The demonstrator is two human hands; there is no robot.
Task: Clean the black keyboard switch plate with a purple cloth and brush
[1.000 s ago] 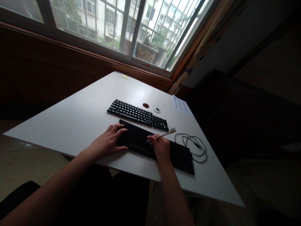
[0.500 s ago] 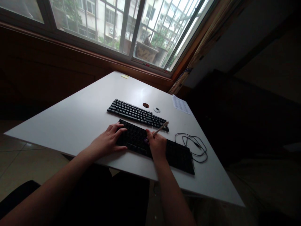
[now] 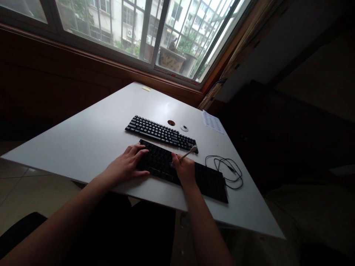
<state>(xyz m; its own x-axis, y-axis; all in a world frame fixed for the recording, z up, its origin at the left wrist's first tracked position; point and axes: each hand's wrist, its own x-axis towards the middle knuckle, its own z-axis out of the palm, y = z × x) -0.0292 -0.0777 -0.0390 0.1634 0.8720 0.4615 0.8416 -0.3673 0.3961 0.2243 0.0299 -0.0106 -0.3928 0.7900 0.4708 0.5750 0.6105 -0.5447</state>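
A black keyboard [image 3: 209, 182] lies slantwise near the front edge of the white desk [image 3: 91, 136]. My left hand [image 3: 129, 160] rests at its left end, fingers spread over the upper corner and the thumb along the near edge. Over the keyboard's middle, my right hand [image 3: 185, 168] is closed around a slim brush-like tool [image 3: 188, 153] with a pale handle. The handle slants up to the right out of the fist; a bit of purple shows at its lower end, mostly hidden by the fingers. Fine detail on the dark keyboard is hard to make out.
Behind lies a second keyboard [image 3: 161, 133] with grey and black keys. Beyond it are a round cable hole [image 3: 171, 123] and a white ring-shaped cap [image 3: 184, 128]. A coiled black cable [image 3: 235, 173] sits at right, printed paper [image 3: 213, 122] and yellow slips [image 3: 146, 88] farther back.
The view has shifted slightly. My right hand and the tool have barely moved, with the handle tilted a little lower. My left hand stays in place on the keyboard.
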